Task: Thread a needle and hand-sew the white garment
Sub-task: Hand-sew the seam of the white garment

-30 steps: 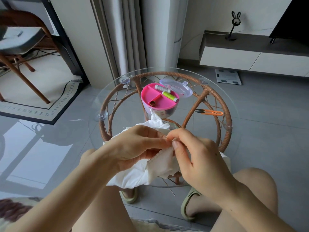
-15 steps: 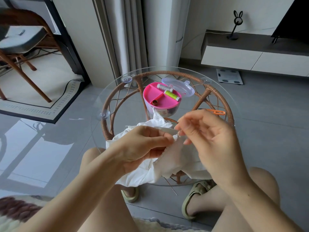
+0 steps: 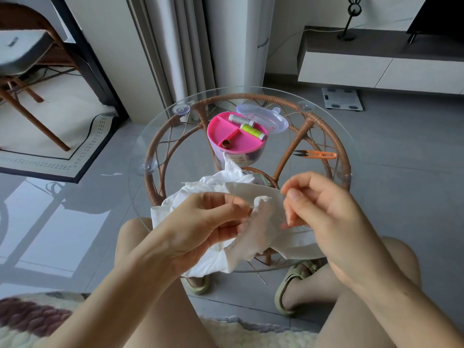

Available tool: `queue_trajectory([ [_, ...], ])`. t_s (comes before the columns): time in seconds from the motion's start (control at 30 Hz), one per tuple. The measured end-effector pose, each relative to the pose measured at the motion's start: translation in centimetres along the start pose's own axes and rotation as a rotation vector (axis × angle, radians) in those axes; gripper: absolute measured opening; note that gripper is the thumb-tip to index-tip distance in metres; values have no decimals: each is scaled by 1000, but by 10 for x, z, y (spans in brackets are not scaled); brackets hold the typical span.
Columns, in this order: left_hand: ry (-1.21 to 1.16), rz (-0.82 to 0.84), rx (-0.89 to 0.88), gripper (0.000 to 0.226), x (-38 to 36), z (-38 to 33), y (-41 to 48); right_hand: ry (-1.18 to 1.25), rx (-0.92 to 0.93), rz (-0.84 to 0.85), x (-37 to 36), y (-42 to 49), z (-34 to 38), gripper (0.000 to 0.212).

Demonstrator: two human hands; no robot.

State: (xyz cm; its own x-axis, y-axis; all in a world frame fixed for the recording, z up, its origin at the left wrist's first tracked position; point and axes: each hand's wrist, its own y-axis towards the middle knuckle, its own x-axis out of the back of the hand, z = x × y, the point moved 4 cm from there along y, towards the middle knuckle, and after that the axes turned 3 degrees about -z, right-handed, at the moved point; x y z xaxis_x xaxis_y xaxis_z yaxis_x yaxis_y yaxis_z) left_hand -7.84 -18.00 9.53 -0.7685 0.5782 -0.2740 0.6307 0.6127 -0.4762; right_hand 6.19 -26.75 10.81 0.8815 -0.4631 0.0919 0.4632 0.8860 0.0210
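**Stitch being drawn through the white garment**

A round glass-topped table on a woven rattan frame (image 3: 180,136) is set in front of the seated person. The crumpled white cloth garment (image 3: 261,232) is heaped on its near edge and drapes over it toward the knees, with one fold lifted clear of the glass.

That fold is pinched between the thumb and forefinger of the left hand (image 3: 211,222), the other fingers being curled beneath the cloth. The right hand (image 3: 324,209) is held just beside the fold, its fingers curled and its thumb and forefinger tips pressed together on a fine pale thread (image 3: 256,206) that runs faintly back to the fold. Whether the needle is also held there cannot be told.

Farther back on the table, a round pink sewing box (image 3: 233,139) is seen with its clear plastic lid (image 3: 271,119) set off behind it. A pair of orange thread snips (image 3: 319,154) lies well apart to the right.

The threading is judged done and sewing is in hand. Next, the thread would need to be drawn taut without puckering the cloth, and the needle point brought back close to the pinched fold.
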Motion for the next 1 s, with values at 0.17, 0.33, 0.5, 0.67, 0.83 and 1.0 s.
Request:
queue_trajectory([
  [0.17,11,-41,-19,3,-3,0,-2,-320,111,57,-11,-7,-2,18],
  [0.33,48,-47,14,17,-7,3,-1,-434,209,17,-17,-14,-3,16],
  [0.5,47,-70,45,7,-5,9,0,-327,130,65,-14,-13,-10,13],
  [0.67,37,-51,58,5,-6,10,-1,-134,-33,159,-18,-13,-23,19],
  [0.83,-17,-36,78,5,-4,10,-4,-37,-88,154,-25,-15,-28,14],
  [1.0,-10,-39,84,3,-1,8,-3,-7,-91,170,-30,-15,-28,17],
])
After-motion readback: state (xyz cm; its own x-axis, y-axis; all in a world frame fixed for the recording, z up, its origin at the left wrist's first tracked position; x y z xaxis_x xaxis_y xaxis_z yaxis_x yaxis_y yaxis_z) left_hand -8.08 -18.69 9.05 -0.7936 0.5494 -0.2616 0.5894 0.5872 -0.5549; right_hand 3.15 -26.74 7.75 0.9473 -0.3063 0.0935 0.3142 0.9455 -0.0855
